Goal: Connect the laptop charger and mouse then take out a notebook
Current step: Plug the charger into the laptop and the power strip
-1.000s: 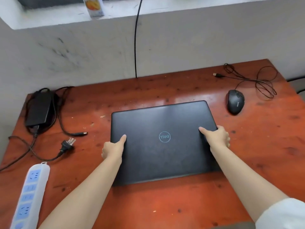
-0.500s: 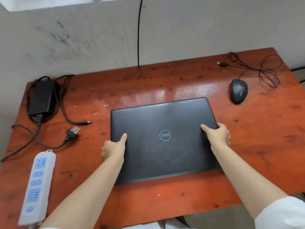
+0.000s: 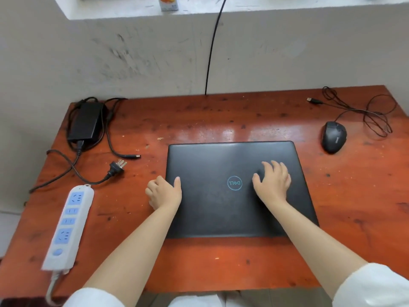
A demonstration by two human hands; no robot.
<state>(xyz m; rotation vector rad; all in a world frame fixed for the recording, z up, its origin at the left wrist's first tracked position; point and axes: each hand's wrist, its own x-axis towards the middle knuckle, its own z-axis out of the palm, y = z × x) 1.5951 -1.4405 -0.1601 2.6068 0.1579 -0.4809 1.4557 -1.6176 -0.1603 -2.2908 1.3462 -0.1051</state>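
Note:
A closed black laptop [image 3: 221, 209] lies in the middle of the red-brown table [image 3: 221, 116]. My left hand [image 3: 162, 192] grips its left edge, thumb on the lid. Over the lid's right half my right hand [image 3: 273, 181] rests flat with fingers spread. The black charger brick [image 3: 85, 122] sits at the far left with its barrel plug [image 3: 132, 156] and wall plug [image 3: 116, 168] loose on the table. A black mouse [image 3: 333, 136] lies at the far right, its cable coiled and its USB plug [image 3: 312, 100] free. No notebook is visible.
A white power strip [image 3: 68, 224] with blue sockets lies along the left front edge. A scuffed grey wall [image 3: 155, 52] stands behind the table, with a black cable [image 3: 211, 47] running down it. A small carton [image 3: 168, 3] stands on the ledge above.
My right hand has let go of the laptop's right edge and moved left onto the lid, fingers spread. My left hand still holds the left edge. The camera has shifted.

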